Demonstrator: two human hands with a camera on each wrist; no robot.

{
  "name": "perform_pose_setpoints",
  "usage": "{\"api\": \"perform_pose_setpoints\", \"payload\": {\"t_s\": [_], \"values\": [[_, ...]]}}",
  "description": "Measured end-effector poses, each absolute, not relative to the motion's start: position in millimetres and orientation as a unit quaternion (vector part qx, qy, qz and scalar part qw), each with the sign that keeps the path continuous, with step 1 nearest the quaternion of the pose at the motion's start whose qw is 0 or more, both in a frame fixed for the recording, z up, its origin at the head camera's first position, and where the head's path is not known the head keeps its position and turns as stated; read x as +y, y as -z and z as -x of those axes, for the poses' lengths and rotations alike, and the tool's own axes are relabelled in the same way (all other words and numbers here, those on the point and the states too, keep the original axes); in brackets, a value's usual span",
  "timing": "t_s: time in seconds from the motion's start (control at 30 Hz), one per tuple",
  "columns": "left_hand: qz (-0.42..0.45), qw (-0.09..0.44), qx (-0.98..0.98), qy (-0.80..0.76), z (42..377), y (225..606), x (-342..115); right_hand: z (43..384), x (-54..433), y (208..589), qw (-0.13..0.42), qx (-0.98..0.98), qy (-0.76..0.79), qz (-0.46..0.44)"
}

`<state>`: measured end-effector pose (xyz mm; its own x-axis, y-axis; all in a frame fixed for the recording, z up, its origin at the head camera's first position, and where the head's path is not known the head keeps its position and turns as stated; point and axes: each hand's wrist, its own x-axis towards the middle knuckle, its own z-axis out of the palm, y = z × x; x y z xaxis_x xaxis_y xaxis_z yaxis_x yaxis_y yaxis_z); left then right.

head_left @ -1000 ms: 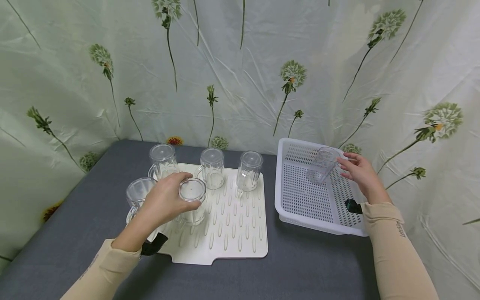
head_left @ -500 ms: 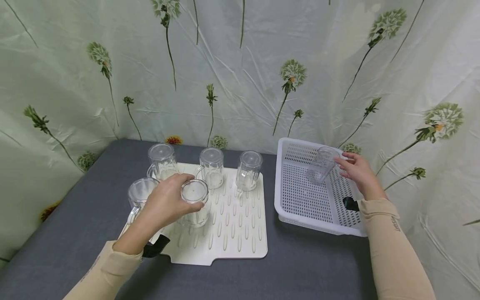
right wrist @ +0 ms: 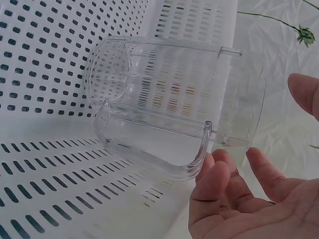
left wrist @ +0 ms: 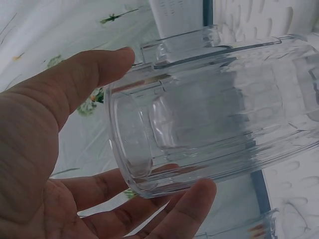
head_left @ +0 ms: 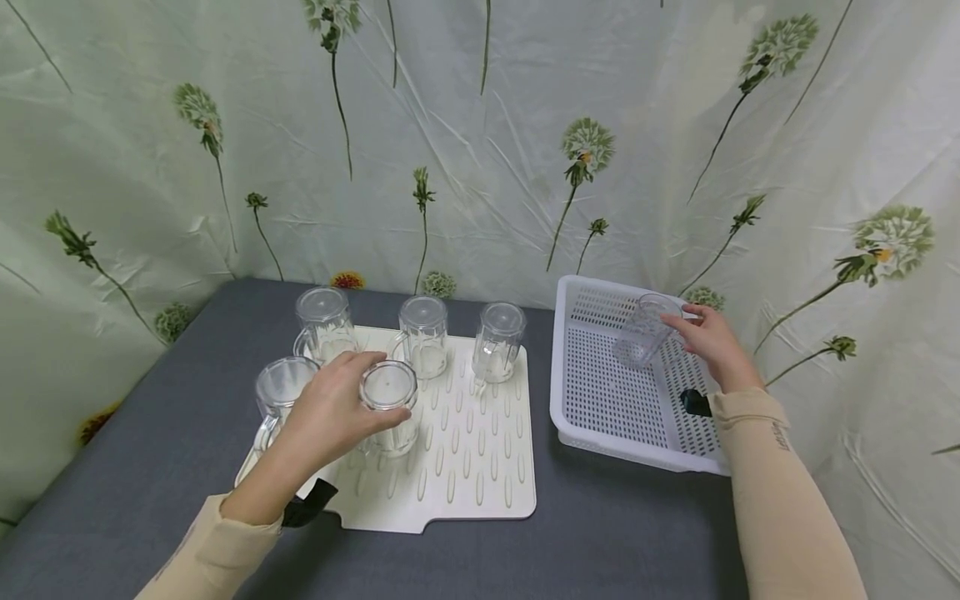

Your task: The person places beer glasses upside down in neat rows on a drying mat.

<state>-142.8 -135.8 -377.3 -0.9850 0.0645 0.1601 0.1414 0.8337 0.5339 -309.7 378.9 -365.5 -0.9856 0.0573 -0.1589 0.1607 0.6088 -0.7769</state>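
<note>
Over the white drying mat, my left hand holds a clear glass mug upside down by its base. In the left wrist view the thumb lies along one side of that mug and the fingers lie along the other. My right hand reaches over the white basket to another clear mug, which leans inside it. Up close, the right fingers are at this mug's end near its handle, while the thumb stands apart from it.
More upturned glass mugs stand around the mat: one at back left, one at back middle, one at back right and one at left. Behind the dark table hangs a flowered curtain.
My right hand has shifted slightly left, its fingers coming further over the mug in the basket. The left hand and its mug have moved only a little toward the right and nearer.
</note>
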Motion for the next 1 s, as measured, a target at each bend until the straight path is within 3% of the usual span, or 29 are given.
{"api": "perform_pose_setpoints", "payload": {"t_s": [1.0], "values": [[0.051,0.160,-0.933,0.317,101.3,372.4,-134.6,323.0,368.3,355.2,0.089,0.916,0.383,-0.086]]}}
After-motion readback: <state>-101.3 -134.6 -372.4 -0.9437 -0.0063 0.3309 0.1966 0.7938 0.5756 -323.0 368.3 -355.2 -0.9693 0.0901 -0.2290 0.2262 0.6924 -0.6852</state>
